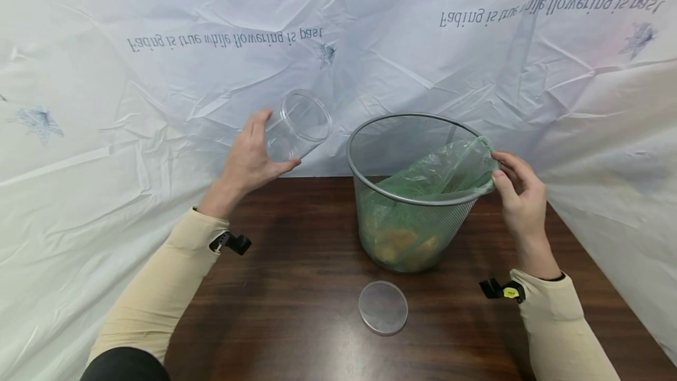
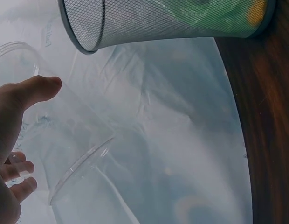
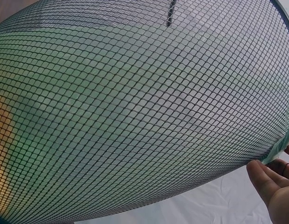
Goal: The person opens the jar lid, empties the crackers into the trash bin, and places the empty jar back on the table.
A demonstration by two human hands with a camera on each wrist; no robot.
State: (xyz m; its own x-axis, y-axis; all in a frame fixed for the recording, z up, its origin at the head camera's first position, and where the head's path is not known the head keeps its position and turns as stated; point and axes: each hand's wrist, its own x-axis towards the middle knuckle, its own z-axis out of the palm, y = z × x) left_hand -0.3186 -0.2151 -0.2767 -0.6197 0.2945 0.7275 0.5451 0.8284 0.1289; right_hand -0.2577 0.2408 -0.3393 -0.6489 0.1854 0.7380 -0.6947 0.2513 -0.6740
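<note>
My left hand (image 1: pixel 250 154) grips a clear plastic jar (image 1: pixel 296 125) from the side, raised off the table and tilted with its round mouth toward the bin. The jar looks empty. On the right, my right hand (image 1: pixel 523 196) pinches the edge of a green plastic bag (image 1: pixel 444 166) at the rim of a grey mesh wastebasket (image 1: pixel 415 200). The bag hangs inside the basket, and yellowish-orange items (image 1: pixel 396 243) show through the mesh near its bottom. In the right wrist view, thumb and fingers (image 3: pixel 263 179) meet on the bag's edge at the rim.
A round clear lid (image 1: pixel 383 308) lies flat on the dark wooden table (image 1: pixel 275 287), in front of the basket. White sheeting (image 1: pixel 222 69) with printed lettering and flowers hangs behind and on both sides. A dark rounded object (image 1: pixel 126 365) shows at the lower left edge.
</note>
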